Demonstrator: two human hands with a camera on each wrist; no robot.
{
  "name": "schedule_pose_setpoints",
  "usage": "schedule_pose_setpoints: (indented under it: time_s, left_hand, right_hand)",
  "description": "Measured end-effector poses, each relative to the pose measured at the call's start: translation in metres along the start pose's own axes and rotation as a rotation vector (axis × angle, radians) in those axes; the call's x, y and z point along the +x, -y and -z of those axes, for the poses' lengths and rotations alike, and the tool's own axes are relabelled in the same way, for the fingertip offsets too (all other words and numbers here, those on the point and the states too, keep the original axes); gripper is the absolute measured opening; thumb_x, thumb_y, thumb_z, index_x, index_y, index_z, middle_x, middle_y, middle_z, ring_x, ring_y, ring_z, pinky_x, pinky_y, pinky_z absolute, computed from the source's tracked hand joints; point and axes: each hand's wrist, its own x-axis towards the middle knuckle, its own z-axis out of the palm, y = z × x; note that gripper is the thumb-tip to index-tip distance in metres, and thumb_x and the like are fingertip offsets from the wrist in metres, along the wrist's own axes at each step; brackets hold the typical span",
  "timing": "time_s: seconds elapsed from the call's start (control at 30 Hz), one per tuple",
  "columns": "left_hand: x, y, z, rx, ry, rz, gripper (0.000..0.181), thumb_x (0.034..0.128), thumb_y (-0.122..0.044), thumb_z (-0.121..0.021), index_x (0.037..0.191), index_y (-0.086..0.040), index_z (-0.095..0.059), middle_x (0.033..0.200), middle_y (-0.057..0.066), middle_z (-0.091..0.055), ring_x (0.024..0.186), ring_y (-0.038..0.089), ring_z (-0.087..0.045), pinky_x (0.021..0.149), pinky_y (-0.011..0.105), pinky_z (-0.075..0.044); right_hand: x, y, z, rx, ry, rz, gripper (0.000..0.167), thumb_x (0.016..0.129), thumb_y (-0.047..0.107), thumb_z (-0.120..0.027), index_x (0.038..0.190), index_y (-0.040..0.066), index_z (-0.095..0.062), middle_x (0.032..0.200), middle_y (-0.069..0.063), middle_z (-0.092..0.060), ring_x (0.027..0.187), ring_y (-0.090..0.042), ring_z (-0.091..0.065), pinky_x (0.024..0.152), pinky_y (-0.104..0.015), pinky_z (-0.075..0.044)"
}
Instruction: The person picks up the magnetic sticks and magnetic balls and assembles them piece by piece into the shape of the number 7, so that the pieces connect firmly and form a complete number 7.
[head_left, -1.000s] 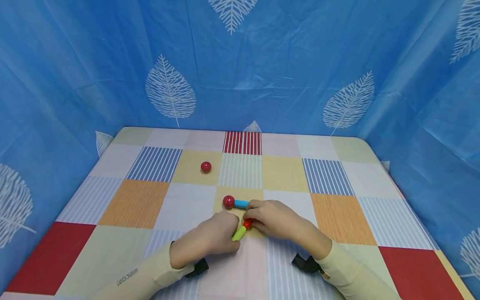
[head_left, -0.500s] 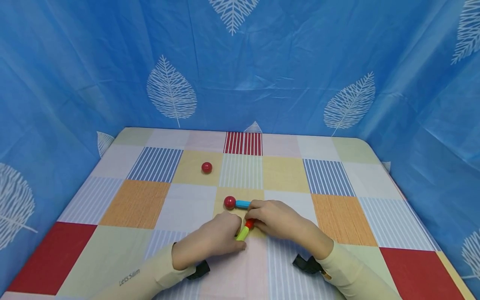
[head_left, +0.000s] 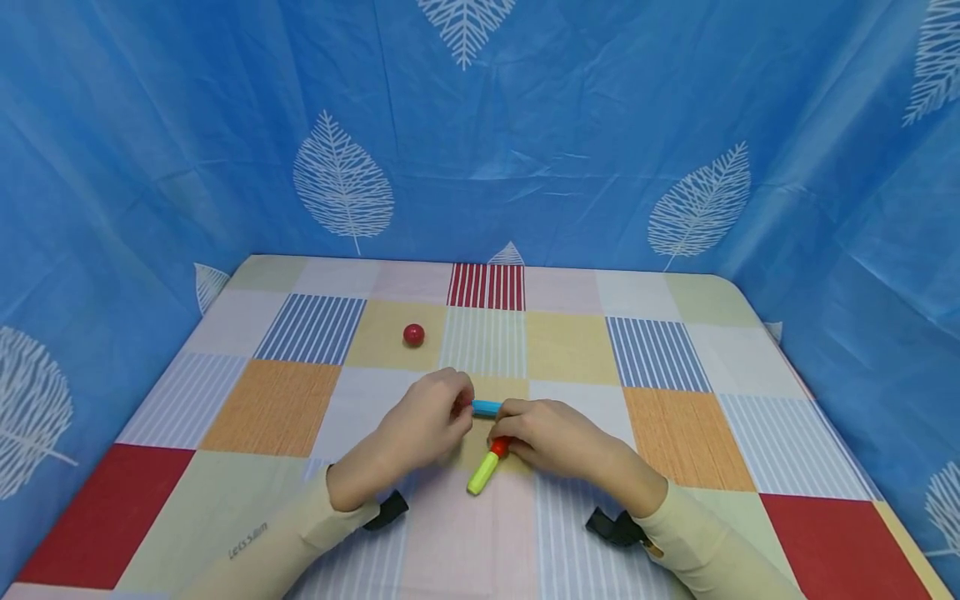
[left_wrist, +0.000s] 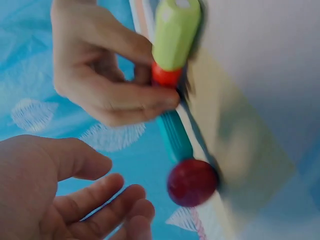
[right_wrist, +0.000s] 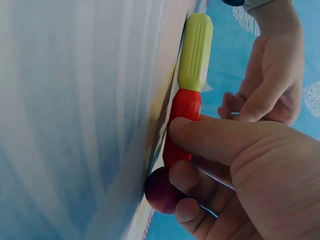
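My right hand (head_left: 558,437) pinches a red stick (right_wrist: 186,105) between thumb and fingers. Joined end to end with it is a yellow-green stick (head_left: 482,473), pointing toward the near side. Past the right fingers lies a blue stick (head_left: 486,408), with a dark red ball (left_wrist: 192,182) at its left end. My left hand (head_left: 427,417) hovers near that ball, fingers loosely bent and apart from it in the left wrist view; from the head it hides the ball. Another view of a red ball (right_wrist: 162,190) shows by the right fingertips; whether it is the same one I cannot tell.
A second loose red ball (head_left: 413,335) lies farther back on the patchwork tablecloth (head_left: 570,342). Blue curtain (head_left: 555,125) with white leaves closes off the back and both sides.
My left hand has let go of the yellow-green stick and moved forward and left to the ball on the blue stick. The right hand has kept its hold and hardly moved.
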Motion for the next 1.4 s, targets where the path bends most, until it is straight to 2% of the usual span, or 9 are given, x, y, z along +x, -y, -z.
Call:
schedule_pose_setpoints:
  time_s: [0.07, 0.17, 0.27, 0.37, 0.6, 0.8, 1.0, 1.17, 1.4]
  left_hand:
    - [0.003, 0.005, 0.001, 0.002, -0.021, 0.006, 0.006, 0.0844, -0.006, -0.067, 0.088, -0.009, -0.064, 0.082, 0.001, -0.058, 0.073, 0.011, -0.051, 0.064, 0.025, -0.047]
    - [0.008, 0.016, 0.002, 0.004, -0.038, 0.024, 0.018, 0.0858, -0.008, -0.068, 0.103, -0.004, -0.066, 0.098, 0.004, -0.065, 0.091, 0.017, -0.059, 0.080, 0.031, -0.051]
    - [0.013, 0.031, 0.004, 0.005, -0.060, 0.026, 0.030, 0.0857, -0.008, -0.069, 0.115, -0.001, -0.064, 0.113, 0.009, -0.065, 0.110, 0.024, -0.059, 0.094, 0.039, -0.048]
    - [0.019, 0.048, 0.006, 0.001, -0.091, 0.026, 0.036, 0.0864, -0.006, -0.068, 0.121, 0.001, -0.061, 0.119, 0.013, -0.063, 0.115, 0.028, -0.057, 0.097, 0.042, -0.046]
    - [0.038, 0.085, 0.012, -0.063, -0.181, 0.070, 0.039, 0.0874, 0.000, -0.063, 0.125, 0.006, -0.058, 0.113, 0.022, -0.061, 0.100, 0.034, -0.057, 0.087, 0.046, -0.046]
    - [0.054, 0.107, 0.014, -0.033, -0.215, 0.104, 0.038, 0.0851, 0.001, -0.063, 0.122, 0.008, -0.059, 0.118, 0.025, -0.060, 0.101, 0.035, -0.056, 0.087, 0.047, -0.046]
    - [0.064, 0.121, 0.020, 0.031, -0.175, 0.163, 0.031, 0.0854, 0.003, -0.062, 0.116, 0.010, -0.062, 0.112, 0.026, -0.062, 0.092, 0.033, -0.056, 0.078, 0.046, -0.048]
    - [0.064, 0.129, 0.026, 0.068, -0.142, 0.207, 0.027, 0.0836, 0.006, -0.063, 0.110, 0.013, -0.063, 0.106, 0.028, -0.061, 0.093, 0.037, -0.057, 0.078, 0.048, -0.050]
    - [0.063, 0.137, 0.033, 0.015, -0.124, 0.269, 0.014, 0.0829, 0.005, -0.069, 0.092, 0.005, -0.059, 0.090, 0.020, -0.059, 0.079, 0.031, -0.055, 0.067, 0.042, -0.049]
  right_hand:
    - [-0.001, 0.000, 0.000, -0.007, 0.002, -0.001, 0.015, 0.086, 0.011, -0.075, 0.098, 0.019, -0.073, 0.097, 0.010, -0.061, 0.085, -0.004, -0.060, 0.076, -0.023, -0.050]
    - [-0.001, 0.000, -0.001, -0.011, 0.015, -0.009, 0.014, 0.087, 0.013, -0.074, 0.100, 0.019, -0.073, 0.099, 0.010, -0.061, 0.089, -0.005, -0.061, 0.078, -0.024, -0.051]
    - [-0.001, 0.000, -0.001, -0.007, 0.025, -0.014, 0.014, 0.087, 0.014, -0.074, 0.101, 0.019, -0.073, 0.102, 0.009, -0.062, 0.092, -0.006, -0.062, 0.080, -0.025, -0.051]
    - [0.000, 0.000, -0.001, -0.005, 0.029, -0.019, 0.015, 0.087, 0.013, -0.074, 0.101, 0.019, -0.073, 0.102, 0.009, -0.062, 0.092, -0.006, -0.062, 0.081, -0.025, -0.051]
    - [0.000, -0.003, 0.001, -0.004, 0.037, -0.023, 0.016, 0.088, 0.012, -0.073, 0.102, 0.019, -0.073, 0.104, 0.009, -0.062, 0.093, -0.006, -0.062, 0.082, -0.025, -0.051]
    - [0.000, -0.002, 0.000, -0.001, 0.040, -0.016, 0.017, 0.087, 0.011, -0.073, 0.102, 0.019, -0.073, 0.104, 0.008, -0.062, 0.094, -0.006, -0.062, 0.082, -0.025, -0.050]
    - [0.001, 0.001, 0.001, -0.002, 0.039, -0.019, 0.017, 0.088, 0.012, -0.073, 0.104, 0.018, -0.073, 0.105, 0.008, -0.063, 0.094, -0.006, -0.062, 0.083, -0.024, -0.050]
    - [0.003, 0.002, 0.001, -0.008, 0.045, -0.025, 0.016, 0.088, 0.014, -0.073, 0.104, 0.018, -0.073, 0.105, 0.009, -0.063, 0.094, -0.005, -0.062, 0.083, -0.024, -0.050]
    - [0.003, 0.002, 0.002, -0.018, 0.055, -0.047, 0.016, 0.088, 0.015, -0.073, 0.104, 0.019, -0.073, 0.105, 0.008, -0.063, 0.095, -0.005, -0.061, 0.084, -0.024, -0.050]
